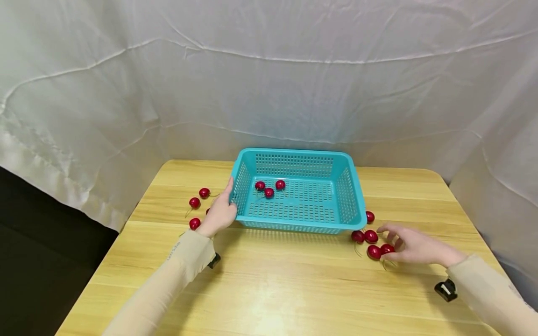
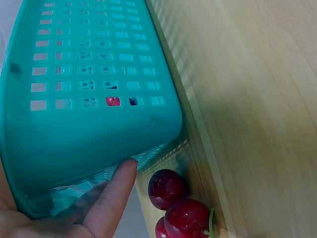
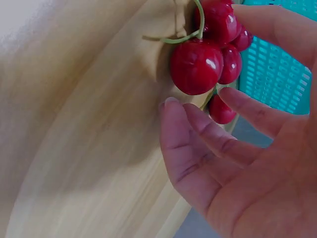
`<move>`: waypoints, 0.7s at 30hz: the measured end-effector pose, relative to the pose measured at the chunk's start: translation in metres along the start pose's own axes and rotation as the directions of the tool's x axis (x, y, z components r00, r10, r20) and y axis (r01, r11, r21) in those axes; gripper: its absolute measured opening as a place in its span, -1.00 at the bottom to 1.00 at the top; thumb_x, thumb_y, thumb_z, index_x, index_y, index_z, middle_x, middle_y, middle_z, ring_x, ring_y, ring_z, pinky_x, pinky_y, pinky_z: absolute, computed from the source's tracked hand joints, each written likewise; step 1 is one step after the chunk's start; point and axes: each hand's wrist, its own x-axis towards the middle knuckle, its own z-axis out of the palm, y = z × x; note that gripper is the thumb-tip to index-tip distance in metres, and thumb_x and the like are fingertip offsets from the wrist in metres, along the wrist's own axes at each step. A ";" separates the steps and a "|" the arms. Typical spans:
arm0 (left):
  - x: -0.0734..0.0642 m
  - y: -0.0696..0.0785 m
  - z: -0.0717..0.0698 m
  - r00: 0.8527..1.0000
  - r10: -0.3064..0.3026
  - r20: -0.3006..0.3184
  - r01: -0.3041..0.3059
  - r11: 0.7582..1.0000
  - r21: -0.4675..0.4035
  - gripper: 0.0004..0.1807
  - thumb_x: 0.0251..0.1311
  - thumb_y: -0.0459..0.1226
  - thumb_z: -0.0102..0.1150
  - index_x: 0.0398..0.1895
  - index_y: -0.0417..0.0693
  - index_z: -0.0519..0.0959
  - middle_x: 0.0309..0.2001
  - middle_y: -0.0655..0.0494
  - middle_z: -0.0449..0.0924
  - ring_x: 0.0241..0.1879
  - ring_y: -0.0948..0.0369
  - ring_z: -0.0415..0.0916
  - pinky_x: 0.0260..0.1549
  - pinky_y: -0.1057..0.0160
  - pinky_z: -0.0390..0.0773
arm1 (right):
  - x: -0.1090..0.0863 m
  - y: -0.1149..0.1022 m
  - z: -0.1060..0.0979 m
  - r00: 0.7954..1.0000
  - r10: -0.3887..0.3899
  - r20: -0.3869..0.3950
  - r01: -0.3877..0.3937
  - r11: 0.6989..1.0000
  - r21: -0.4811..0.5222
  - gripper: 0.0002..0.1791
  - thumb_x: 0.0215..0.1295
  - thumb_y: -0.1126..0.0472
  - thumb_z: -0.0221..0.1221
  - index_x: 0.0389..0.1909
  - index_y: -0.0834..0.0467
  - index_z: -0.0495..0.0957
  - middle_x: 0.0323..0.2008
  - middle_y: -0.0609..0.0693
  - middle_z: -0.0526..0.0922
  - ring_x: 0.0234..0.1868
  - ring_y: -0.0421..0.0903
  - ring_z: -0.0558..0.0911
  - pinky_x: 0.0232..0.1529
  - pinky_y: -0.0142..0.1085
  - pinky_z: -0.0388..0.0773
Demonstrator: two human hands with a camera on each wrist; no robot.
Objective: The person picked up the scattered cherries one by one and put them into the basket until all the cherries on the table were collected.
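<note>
My left hand point(image 1: 221, 211) holds the left end of a turquoise plastic basket point(image 1: 290, 224) at its rim. In the left wrist view, a finger point(image 2: 116, 196) lies along the outside of the basket's end wall. Three red cherries with stems, one of them a cherry point(image 1: 280, 185), lie inside the basket. My right hand point(image 1: 414, 245) is over a cluster of cherries point(image 1: 373, 252) by the basket's front right corner. In the right wrist view, its fingers are spread and loosely bent around the nearest cherry point(image 3: 196, 67), without gripping it.
Several more cherries point(image 1: 194, 203) lie on the wooden table point(image 1: 286, 280) to the left of the basket, some beside my left hand. One cherry point(image 1: 370, 217) sits against the basket's right side. A pale cloth point(image 1: 294, 102) hangs behind the table.
</note>
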 end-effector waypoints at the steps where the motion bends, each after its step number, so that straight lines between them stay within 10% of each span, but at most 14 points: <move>1: 0.000 0.000 0.000 1.000 0.000 0.000 0.000 1.000 -0.001 -0.14 0.40 -0.35 -0.24 0.65 0.24 -0.34 0.66 0.01 -0.19 0.60 -0.11 -0.03 0.51 -0.17 0.09 | 0.000 0.000 0.001 1.000 -0.007 0.002 0.007 1.000 -0.003 -0.31 0.10 -0.03 0.45 0.15 0.27 0.46 -0.17 0.05 0.66 -0.27 -0.19 0.65 -0.26 -0.34 0.65; 21: 0.001 -0.002 0.000 1.000 0.005 -0.010 -0.005 1.000 0.003 -0.14 0.39 -0.35 -0.23 0.65 0.23 -0.31 0.66 0.00 -0.16 0.60 -0.09 -0.03 0.53 -0.15 0.06 | 0.004 0.003 0.017 0.997 0.032 -0.064 -0.038 0.995 -0.091 -0.47 0.03 0.13 0.47 -0.01 0.23 0.52 -0.43 -0.14 0.49 -0.43 -0.33 0.34 -0.41 -0.41 0.38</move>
